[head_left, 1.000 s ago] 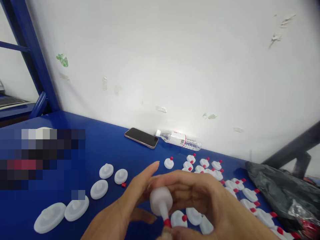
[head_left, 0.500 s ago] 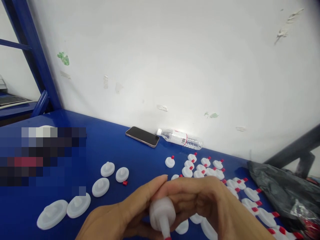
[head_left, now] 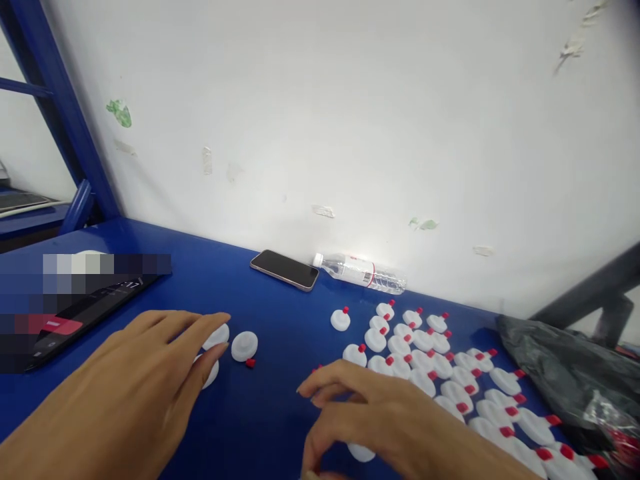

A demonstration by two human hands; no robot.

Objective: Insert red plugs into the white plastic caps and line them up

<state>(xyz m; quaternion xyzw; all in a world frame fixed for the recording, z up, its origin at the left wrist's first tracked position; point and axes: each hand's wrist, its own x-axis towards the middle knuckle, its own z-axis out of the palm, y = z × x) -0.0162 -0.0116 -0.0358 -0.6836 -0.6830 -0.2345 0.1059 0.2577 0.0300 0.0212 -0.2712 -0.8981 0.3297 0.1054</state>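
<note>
My left hand (head_left: 135, 387) lies flat and open over the blue table (head_left: 280, 320), its fingertips on two plain white caps (head_left: 218, 335). Another plain white cap (head_left: 244, 346) sits just right of them, with a loose red tip (head_left: 250, 363) beside it. My right hand (head_left: 380, 420) hovers palm down with its fingers spread, holding nothing. A white cap (head_left: 361, 453) lies on the table under it. Rows of white caps with red tips (head_left: 430, 363) spread out behind and to the right of that hand.
A phone (head_left: 284, 270) and a lying water bottle (head_left: 361, 273) rest against the white wall. A black plastic bag (head_left: 565, 373) fills the right side. A dark flat device (head_left: 95, 307) lies at the left, partly blurred. Blue frame posts (head_left: 60, 100) rise at the far left.
Both hands held one white cap with a red tip together; now they have parted. The left hand moved left onto the plain caps and the right hand lowered, holding nothing.
</note>
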